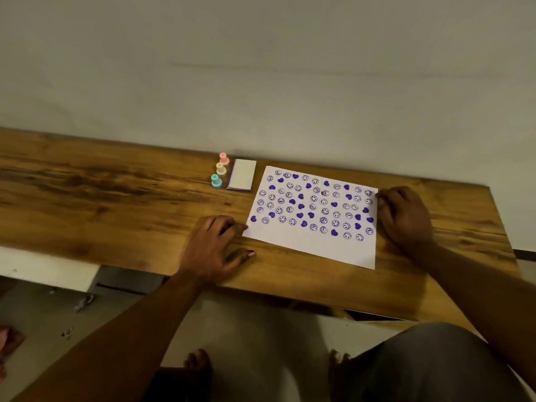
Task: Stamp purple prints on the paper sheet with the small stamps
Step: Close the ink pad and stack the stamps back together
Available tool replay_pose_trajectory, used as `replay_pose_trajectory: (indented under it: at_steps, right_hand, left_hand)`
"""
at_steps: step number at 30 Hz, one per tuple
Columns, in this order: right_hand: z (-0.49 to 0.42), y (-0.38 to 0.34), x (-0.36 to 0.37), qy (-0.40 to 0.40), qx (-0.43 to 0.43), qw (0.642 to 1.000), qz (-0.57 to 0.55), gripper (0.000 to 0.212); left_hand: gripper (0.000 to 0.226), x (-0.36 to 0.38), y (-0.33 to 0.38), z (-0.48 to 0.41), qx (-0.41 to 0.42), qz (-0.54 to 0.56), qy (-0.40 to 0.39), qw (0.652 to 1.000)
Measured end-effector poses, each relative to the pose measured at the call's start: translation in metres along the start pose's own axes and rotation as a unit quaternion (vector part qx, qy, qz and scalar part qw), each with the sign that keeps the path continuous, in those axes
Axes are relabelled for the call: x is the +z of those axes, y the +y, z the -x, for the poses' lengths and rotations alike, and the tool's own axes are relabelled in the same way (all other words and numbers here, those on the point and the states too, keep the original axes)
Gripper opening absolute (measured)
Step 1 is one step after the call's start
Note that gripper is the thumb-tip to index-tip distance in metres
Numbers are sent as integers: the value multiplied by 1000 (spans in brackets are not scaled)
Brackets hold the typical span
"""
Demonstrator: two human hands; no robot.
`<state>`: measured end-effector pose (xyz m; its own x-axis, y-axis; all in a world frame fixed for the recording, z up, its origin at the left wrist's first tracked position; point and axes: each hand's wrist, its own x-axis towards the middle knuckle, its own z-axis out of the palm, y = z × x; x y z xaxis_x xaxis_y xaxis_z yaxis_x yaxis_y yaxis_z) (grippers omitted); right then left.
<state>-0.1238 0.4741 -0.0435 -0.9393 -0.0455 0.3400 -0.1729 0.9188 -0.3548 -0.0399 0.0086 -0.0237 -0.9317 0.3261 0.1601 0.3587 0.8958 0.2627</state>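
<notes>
Both hands empty: left hand (pixel 213 248) fingers spread flat beside the paper sheet (pixel 314 216), right hand (pixel 403 216) curled at its edge; small stamps (pixel 220 171) stand beyond the left fingers, nearer them.

The paper sheet (pixel 314 216) lies on the table (pixel 116 204) between the left hand (pixel 213 250) and right hand (pixel 404 219), fingertips touching its side edges. Beyond the left fingertips lies the ink pad (pixel 242 174), three small stamps (pixel 220 169) standing just left of it.

Right hand's (pixel 404 217) fingertips curled under, hidden.
</notes>
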Motion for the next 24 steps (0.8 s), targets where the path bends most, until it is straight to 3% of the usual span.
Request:
replay_pose_trajectory:
  at_steps: [12, 24]
  right_hand:
    - [-6, -2, 4, -31, 14, 999, 0, 53]
    - [-6, -4, -5, -57, 27, 997, 44, 53]
  left_hand:
    - [59, -2, 0, -1, 33, -33, -12, 999]
    - [55, 6, -2, -2, 40, -20, -25, 999]
